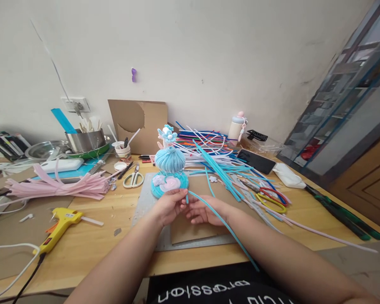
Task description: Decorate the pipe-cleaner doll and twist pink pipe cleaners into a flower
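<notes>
My left hand (172, 205) pinches the end of a long blue pipe cleaner (223, 219) between thumb and fingers. Close against it, my right hand (207, 210) has its fingers curled under the same end; whether they grip it is hard to tell. The rest of the strand arcs over my right wrist towards my lap. Just beyond my hands stands a fuzzy blue figure (169, 160) with a pleated skirt shape and small flowers on top, on a round blue base with a pink middle. Under my hands lies a cardboard sheet (190, 232) on a grey mat.
A yellow glue gun (58, 230) lies at left, below a pink pipe-cleaner bundle (60, 183) and scissors (134, 178). Behind and right are a colourful pipe-cleaner pile (205, 143), yellow-and-red-handled tools (272, 202), a phone (256, 161), a bottle (237, 128) and green-black shears (342, 213).
</notes>
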{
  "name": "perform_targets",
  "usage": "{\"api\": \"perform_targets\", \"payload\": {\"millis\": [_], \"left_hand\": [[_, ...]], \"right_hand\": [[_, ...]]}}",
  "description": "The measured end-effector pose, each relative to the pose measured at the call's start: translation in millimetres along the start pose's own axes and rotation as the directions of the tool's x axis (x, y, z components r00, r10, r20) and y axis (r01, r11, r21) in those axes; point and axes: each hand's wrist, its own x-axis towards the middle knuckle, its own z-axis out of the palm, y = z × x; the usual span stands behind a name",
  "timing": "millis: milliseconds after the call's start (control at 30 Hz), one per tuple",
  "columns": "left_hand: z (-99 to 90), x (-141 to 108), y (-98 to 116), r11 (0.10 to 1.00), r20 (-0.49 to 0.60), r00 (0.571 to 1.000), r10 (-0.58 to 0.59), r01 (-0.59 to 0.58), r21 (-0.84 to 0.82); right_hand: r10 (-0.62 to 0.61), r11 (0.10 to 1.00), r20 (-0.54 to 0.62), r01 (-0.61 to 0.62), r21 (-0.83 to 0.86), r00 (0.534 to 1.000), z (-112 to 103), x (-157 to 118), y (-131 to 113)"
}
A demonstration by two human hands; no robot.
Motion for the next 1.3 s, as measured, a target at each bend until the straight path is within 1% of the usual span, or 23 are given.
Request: {"api": "perform_targets", "payload": {"millis": [100,267,367,433,467,500,567,600,667,700,733,767,800,833,867,900,933,967,1000,1067,1133,1200,1300], "left_hand": [[4.2,-0.4,-5.3,1.0,0.023,1.0,0.012,-0.012,0.018],[5.5,4.0,-15.2,0.954,-0.037,0.986,0.164,-0.149,0.261],[2.1,6.6,-15.0,0.941,-0.097,0.971,0.219,-0.184,0.283],[0.1,6.9,-12.8,0.94,-0.142,0.96,0.24,-0.194,0.281],[-0.5,6.6,-11.6,0.941,-0.143,0.96,0.239,-0.193,0.277],[-0.7,6.3,-10.5,0.943,-0.133,0.964,0.232,-0.19,0.274],[-0.5,5.6,-9.3,0.944,-0.108,0.969,0.223,-0.187,0.273],[-0.1,5.5,-9.1,0.941,-0.105,0.968,0.229,-0.192,0.28],[1.2,5.3,-9.6,0.935,-0.126,0.96,0.251,-0.207,0.287],[2.0,5.2,-10.1,0.936,-0.14,0.956,0.258,-0.212,0.282],[3.1,4.9,-10.6,0.938,-0.151,0.953,0.263,-0.216,0.272],[4.3,4.3,-11.3,0.941,-0.155,0.952,0.263,-0.217,0.259],[5.7,3.4,-12.1,0.946,-0.152,0.954,0.257,-0.216,0.243],[7.2,2.3,-13.0,0.951,-0.14,0.959,0.246,-0.211,0.227],[8.8,1.0,-14.0,0.956,-0.121,0.965,0.233,-0.204,0.213],[10.3,-0.3,-15.3,0.959,-0.096,0.971,0.22,-0.197,0.202],[11.7,-1.5,-16.7,0.961,-0.069,0.975,0.21,-0.193,0.197],[12.7,-2.4,-18.2,0.961,-0.045,0.977,0.206,-0.193,0.196],[13.4,-3.0,-19.7,0.959,-0.031,0.977,0.209,-0.198,0.201],[13.9,-3.2,-22.1,0.951,-0.036,0.974,0.224,-0.211,0.224],[13.4,-2.5,-23.5,0.947,-0.06,0.971,0.232,-0.211,0.244],[12.8,-1.7,-24.0,0.949,-0.064,0.974,0.219,-0.198,0.243],[12.1,-0.8,-24.3,0.957,-0.06,0.982,0.181,-0.162,0.241]], "right_hand": [[0.061,0.994,0.133,-0.049,-0.095,0.989,3.6,-0.4,7.0],[0.076,0.963,-0.093,-0.098,-0.25,0.993,4.6,2.9,16.0],[0.062,0.95,-0.13,-0.098,-0.296,0.99,0.3,-0.8,12.4],[-0.03,0.93,-0.214,-0.052,-0.365,0.976,-8.5,-4.8,5.4],[-0.11,0.912,-0.289,-0.02,-0.411,0.951,-15.6,-6.7,0.8],[-0.241,0.88,-0.388,0.031,-0.475,0.89,-24.5,-8.4,-4.4],[-0.428,0.827,-0.46,0.132,-0.546,0.778,-45.4,-11.9,-15.1],[-0.626,0.726,-0.482,0.232,-0.647,0.613,-55.5,-14.2,-20.0],[-0.816,0.576,-0.543,0.354,-0.737,0.197,-69.5,-21.8,-27.7],[-0.839,0.486,-0.543,0.403,-0.775,-0.031,-71.3,-27.4,-30.1],[-0.833,0.378,-0.502,0.422,-0.824,-0.233,-68.9,-34.0,-31.3],[-0.821,0.226,-0.392,0.394,-0.891,-0.415,-62.5,-40.9,-31.3],[-0.821,0.059,-0.227,0.318,-0.946,-0.523,-52.7,-47.4,-30.1],[-0.828,-0.125,-0.014,0.208,-0.97,-0.56,-40.6,-52.6,-27.8],[-0.858,-0.294,0.207,0.118,-0.949,-0.47,-27.6,-55.6,-24.5],[-0.904,-0.41,0.389,0.102,-0.906,-0.178,-15.1,-56.1,-20.4],[-0.876,-0.454,0.466,0.112,-0.884,0.124,-4.5,-53.8,-15.6],[-0.846,-0.428,0.44,0.11,-0.897,0.3,3.2,-49.1,-10.4],[-0.824,-0.38,0.4,0.131,-0.915,0.401,7.7,-42.7,-5.2],[-0.798,-0.191,0.262,0.186,-0.964,0.542,8.2,-28.7,4.0],[-0.759,-0.029,0.157,0.208,-0.978,0.632,2.9,-18.2,8.8],[-0.737,0.035,0.107,0.196,-0.98,0.668,-1.5,-14.1,7.8],[-0.71,0.039,0.047,0.105,-0.994,0.703,-0.5,-15.1,-1.2]]}}
